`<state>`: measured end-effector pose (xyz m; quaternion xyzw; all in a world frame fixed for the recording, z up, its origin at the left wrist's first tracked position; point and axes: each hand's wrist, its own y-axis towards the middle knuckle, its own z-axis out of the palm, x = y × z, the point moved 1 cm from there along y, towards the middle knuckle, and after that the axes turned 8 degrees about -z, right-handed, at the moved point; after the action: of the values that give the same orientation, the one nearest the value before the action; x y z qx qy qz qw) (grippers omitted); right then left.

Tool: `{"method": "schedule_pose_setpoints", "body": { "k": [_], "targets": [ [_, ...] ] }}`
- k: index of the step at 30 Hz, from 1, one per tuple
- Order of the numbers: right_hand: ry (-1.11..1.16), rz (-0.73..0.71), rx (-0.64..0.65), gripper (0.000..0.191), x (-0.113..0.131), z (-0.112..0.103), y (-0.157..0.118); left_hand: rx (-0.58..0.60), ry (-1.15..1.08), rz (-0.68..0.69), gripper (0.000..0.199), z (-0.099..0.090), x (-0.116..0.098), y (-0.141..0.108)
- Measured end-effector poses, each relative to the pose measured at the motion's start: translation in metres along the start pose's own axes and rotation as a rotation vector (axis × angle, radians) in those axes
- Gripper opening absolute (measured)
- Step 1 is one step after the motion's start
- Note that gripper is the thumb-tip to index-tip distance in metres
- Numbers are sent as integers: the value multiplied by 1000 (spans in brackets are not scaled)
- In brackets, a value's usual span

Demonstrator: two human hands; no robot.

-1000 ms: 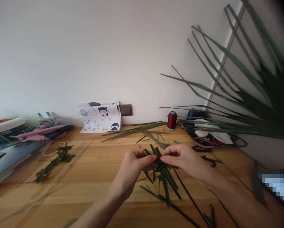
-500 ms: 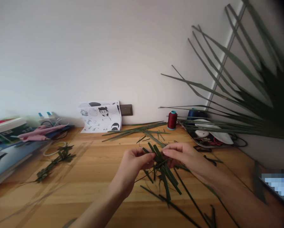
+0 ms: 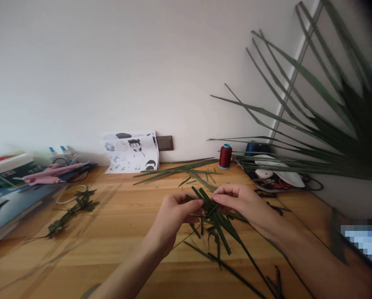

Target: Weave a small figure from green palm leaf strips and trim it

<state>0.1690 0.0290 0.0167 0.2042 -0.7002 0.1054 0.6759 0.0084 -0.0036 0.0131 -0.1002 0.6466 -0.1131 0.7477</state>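
Observation:
Between my hands, above the wooden table [image 3: 136, 232], is a woven piece of green palm leaf strips [image 3: 219, 220] with loose ends sticking out up and down. My left hand [image 3: 179, 209] pinches its left side between thumb and fingers. From the right, my right hand [image 3: 234, 199] is closed with thumb and fingertips on the piece near its middle. The fingers hide part of the weave. Loose leaf strips [image 3: 236, 274] and cut bits lie on the table below and around it.
A finished-looking woven leaf piece [image 3: 70, 214] and a pink glue gun [image 3: 50, 173] are at left. Printed paper [image 3: 131, 153] leans on the wall. A dark red thread spool [image 3: 225, 157], a cluttered tray [image 3: 276, 176] and a large palm leaf [image 3: 338, 137] are at right.
The woven leaf piece has turned slightly in my fingers, and its lower strip ends have shifted. My right fingertips have moved a little left along it.

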Motion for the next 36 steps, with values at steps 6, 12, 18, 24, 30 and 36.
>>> {"method": "schedule_pose_setpoints", "body": {
  "k": [6, 12, 18, 24, 30, 36],
  "targets": [
    [125, -23, -154, 36, -2, -6, 2, -70, -42, 2, 10, -3, 1, 4],
    [88, 30, -53, 31, 2, -3, 2, -88, -227, 28, 13, -7, 3, 10],
    [12, 55, -51, 19, -2, 2, 1, -52, -305, 8, 13, -4, 8, 11],
    [-77, 40, -77, 12, 1, 1, 0, -50, -256, 17, 22, -4, 3, 8],
    [-164, 65, 56, 8, -1, 4, -3, 70, -56, 4, 21, -3, -4, 4],
    [-224, 63, 133, 13, -3, 4, -6, 98, -33, -34, 10, -2, 2, 6]
  ]
}}
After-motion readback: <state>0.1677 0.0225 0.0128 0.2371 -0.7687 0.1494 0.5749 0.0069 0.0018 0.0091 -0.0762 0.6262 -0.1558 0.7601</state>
